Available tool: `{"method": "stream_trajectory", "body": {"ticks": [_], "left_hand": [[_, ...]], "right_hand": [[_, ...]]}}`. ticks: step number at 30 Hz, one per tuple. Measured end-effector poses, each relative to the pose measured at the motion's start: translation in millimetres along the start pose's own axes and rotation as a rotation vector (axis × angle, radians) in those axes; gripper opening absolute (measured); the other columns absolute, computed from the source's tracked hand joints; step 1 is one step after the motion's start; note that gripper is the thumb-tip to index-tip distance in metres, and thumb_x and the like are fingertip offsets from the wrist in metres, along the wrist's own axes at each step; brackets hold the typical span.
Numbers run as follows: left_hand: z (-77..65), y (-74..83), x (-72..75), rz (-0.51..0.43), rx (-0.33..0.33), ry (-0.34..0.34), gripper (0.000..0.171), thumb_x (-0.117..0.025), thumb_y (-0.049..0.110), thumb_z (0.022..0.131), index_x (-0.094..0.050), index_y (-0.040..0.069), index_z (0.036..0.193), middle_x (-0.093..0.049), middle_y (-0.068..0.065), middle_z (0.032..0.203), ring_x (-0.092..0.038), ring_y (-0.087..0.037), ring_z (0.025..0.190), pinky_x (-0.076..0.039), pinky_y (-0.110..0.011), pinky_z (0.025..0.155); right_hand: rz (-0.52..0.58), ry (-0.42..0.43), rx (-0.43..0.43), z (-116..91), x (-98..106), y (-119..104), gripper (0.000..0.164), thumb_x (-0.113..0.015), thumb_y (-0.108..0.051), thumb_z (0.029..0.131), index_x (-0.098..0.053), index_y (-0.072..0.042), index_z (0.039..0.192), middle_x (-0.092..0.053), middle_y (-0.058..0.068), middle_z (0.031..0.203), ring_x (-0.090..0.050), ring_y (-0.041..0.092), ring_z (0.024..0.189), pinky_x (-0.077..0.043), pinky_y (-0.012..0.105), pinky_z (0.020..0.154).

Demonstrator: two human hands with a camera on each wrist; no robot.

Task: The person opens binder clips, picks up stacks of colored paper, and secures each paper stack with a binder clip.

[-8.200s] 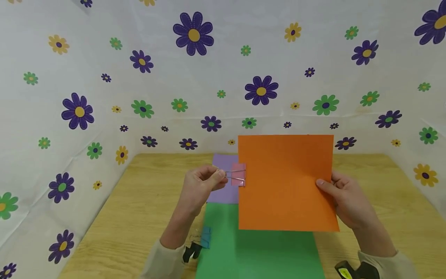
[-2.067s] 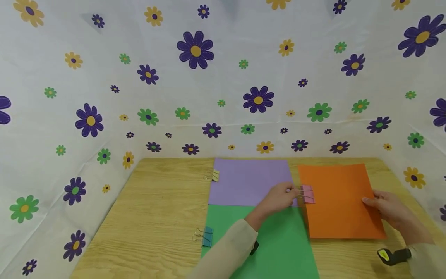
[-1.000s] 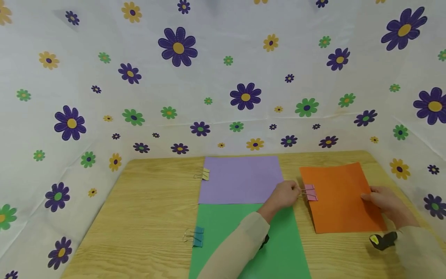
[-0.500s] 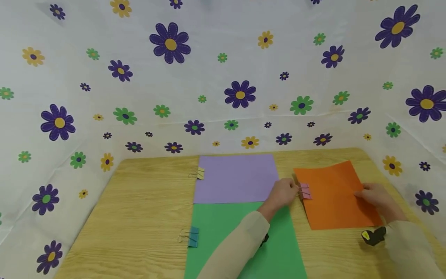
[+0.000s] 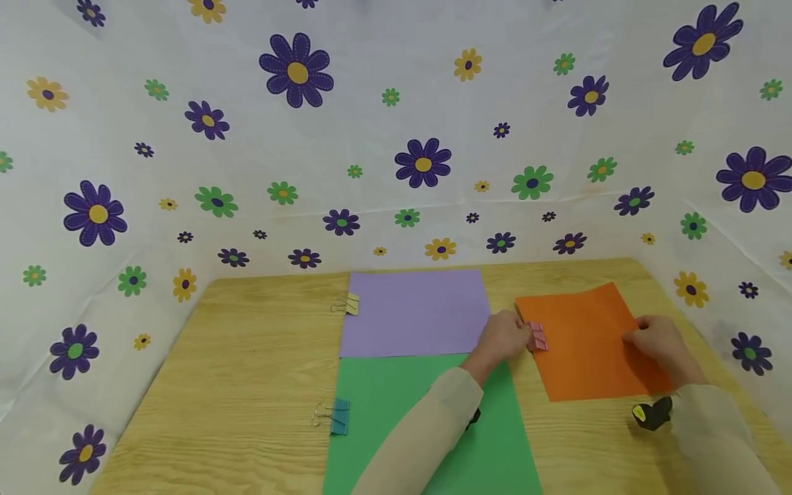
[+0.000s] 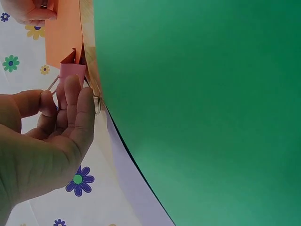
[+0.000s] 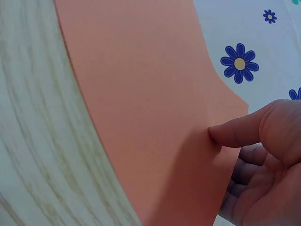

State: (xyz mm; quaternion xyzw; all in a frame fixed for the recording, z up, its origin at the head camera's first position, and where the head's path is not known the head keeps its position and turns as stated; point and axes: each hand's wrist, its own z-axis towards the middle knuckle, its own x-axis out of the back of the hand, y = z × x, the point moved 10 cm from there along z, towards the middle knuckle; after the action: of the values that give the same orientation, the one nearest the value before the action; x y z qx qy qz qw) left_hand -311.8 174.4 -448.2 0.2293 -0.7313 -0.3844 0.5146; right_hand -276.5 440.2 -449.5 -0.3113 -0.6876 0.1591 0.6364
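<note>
On the right of the table an orange sheet of paper [image 5: 588, 350] lies low, its far right corner raised. A pink binder clip [image 5: 537, 336] sits on its left edge. My left hand [image 5: 504, 337] reaches across and holds the clip. In the left wrist view, thumb and fingers of the left hand [image 6: 61, 122] are at the pink binder clip's [image 6: 71, 70] wire handles. My right hand [image 5: 662, 344] pinches the sheet's right edge. In the right wrist view, its thumb lies on top of the orange paper [image 7: 141, 94], with the other fingers partly hidden beneath.
Left of the orange sheet lie a purple sheet [image 5: 414, 313] and, nearer, a green sheet [image 5: 371, 412]. A pale yellow binder clip [image 5: 351, 304] grips the purple one's left edge; a blue binder clip [image 5: 339, 416] grips the green one's. A flowered white cloth [image 5: 371, 137] surrounds the wooden table [image 5: 235, 385].
Earlier the orange sheet was held up over the purple and green sheets. Both hands have carried it right and lowered it, the left still on the pink clip. The view has shifted slightly.
</note>
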Motion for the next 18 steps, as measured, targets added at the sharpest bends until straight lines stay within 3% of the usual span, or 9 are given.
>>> {"method": "stream_trajectory", "body": {"ticks": [4,7,13,18], "left_hand": [[0.0,-0.6,-2.4,-0.083,0.007,-0.017,0.051,-0.056,0.015,0.096,-0.041,0.014,0.047,-0.030,0.005,0.040,-0.025,-0.009,0.037,-0.018,-0.021,0.038],[-1.2,-0.8,-2.3,-0.121,0.007,-0.014,0.052,-0.057,0.016,0.096,-0.042,0.014,0.046,-0.032,0.005,0.040,-0.026,-0.009,0.037,-0.019,-0.021,0.038],[-3.5,-1.6,3.6,-0.156,-0.006,0.030,0.048,-0.060,0.019,0.098,-0.056,0.001,0.053,-0.038,0.004,0.041,-0.029,-0.009,0.038,-0.020,-0.020,0.038],[-4.5,-4.8,6.8,-0.175,-0.002,0.052,0.054,-0.061,0.023,0.099,-0.049,0.008,0.049,-0.033,0.005,0.041,-0.027,-0.010,0.038,-0.019,-0.022,0.038]], "right_hand": [[-0.043,0.038,0.026,-1.0,3.2,-2.7,0.031,-0.064,-0.007,0.086,-0.059,0.021,0.097,-0.061,0.028,0.083,-0.052,0.027,0.068,-0.041,0.031,0.058],[-0.055,0.046,0.018,-1.9,2.7,-1.8,0.039,-0.065,-0.009,0.085,-0.059,0.024,0.105,-0.062,0.036,0.097,-0.058,0.035,0.076,-0.045,0.030,0.060],[-0.039,0.042,-0.017,-3.1,-2.0,-2.2,0.045,-0.065,-0.009,0.085,-0.055,0.026,0.112,-0.058,0.041,0.108,-0.058,0.044,0.087,-0.048,0.033,0.064],[-0.020,0.035,-0.041,-4.8,-4.4,-3.3,0.045,-0.065,-0.010,0.084,-0.055,0.025,0.110,-0.058,0.040,0.106,-0.057,0.043,0.086,-0.046,0.032,0.063]]}}
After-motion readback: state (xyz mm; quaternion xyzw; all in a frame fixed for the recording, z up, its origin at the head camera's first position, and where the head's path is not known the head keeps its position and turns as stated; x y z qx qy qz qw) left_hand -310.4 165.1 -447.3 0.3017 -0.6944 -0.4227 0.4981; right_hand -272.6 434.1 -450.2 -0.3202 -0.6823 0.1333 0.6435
